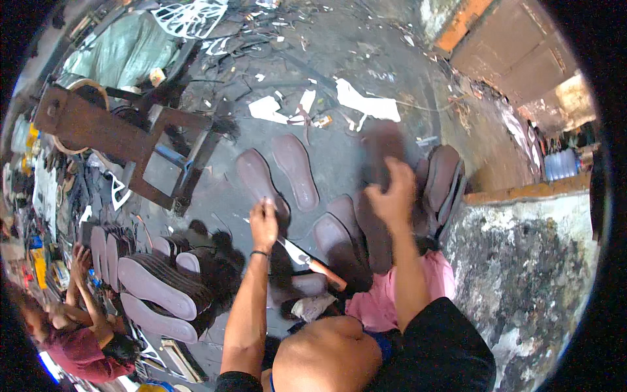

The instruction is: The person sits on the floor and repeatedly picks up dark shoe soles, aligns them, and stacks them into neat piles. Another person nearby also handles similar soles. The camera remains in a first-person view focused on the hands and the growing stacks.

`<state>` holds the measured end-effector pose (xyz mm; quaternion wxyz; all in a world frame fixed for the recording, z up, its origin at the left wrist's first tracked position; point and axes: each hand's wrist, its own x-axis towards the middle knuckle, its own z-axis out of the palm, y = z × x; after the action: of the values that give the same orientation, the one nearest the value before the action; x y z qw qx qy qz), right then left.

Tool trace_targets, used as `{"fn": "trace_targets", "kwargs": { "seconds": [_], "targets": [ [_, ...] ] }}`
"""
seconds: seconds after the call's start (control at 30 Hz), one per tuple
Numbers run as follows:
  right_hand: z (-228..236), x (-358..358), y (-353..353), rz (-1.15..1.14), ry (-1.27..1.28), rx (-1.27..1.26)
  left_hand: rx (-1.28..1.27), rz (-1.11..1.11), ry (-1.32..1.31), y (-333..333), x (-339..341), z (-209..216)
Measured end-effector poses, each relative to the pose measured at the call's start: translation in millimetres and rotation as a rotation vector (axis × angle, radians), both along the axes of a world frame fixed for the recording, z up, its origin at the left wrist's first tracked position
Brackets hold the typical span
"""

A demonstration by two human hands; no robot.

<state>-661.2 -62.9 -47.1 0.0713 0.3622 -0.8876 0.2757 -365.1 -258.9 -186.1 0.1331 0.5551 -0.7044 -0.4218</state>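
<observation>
Straight ahead of the person, on the dark floor, two brown shoe soles lie side by side with a narrow gap between them, their long axes running away from the body and their far ends leaning left. The left hand is at the near end of the left sole, fingertips bunched together against it; whether they pinch the edge or only rest there, I cannot tell. Just beyond and to the right of that hand is the right sole, with neither hand on it; of the two hands, the left is clearly nearer. Well over to the right, the right hand has its thumb and fingers spread apart at the near end of a blurred brown sole, which points almost straight away from the person. Blur and overlap hide whether that hand grips it. Between the forearms, closer to the body, a tool with an orange handle slants down to the right, near a group of overlapping soles.
</observation>
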Motion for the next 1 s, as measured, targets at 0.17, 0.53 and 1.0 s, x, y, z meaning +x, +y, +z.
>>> {"fn": "trace_targets", "kwargs": {
  "seconds": [0.17,0.53,1.0],
  "targets": [
    [-39,113,-88,0.320,-0.319,0.013,0.579,0.511,0.564,28,-63,56],
    [-41,-64,16,-0.051,-0.215,0.676,-0.263,0.151,0.120,31,-81,58],
    [-89,-29,-63,-0.104,0.146,-0.156,-0.104,0.125,-0.106,28,-99,55]
  ]
}}
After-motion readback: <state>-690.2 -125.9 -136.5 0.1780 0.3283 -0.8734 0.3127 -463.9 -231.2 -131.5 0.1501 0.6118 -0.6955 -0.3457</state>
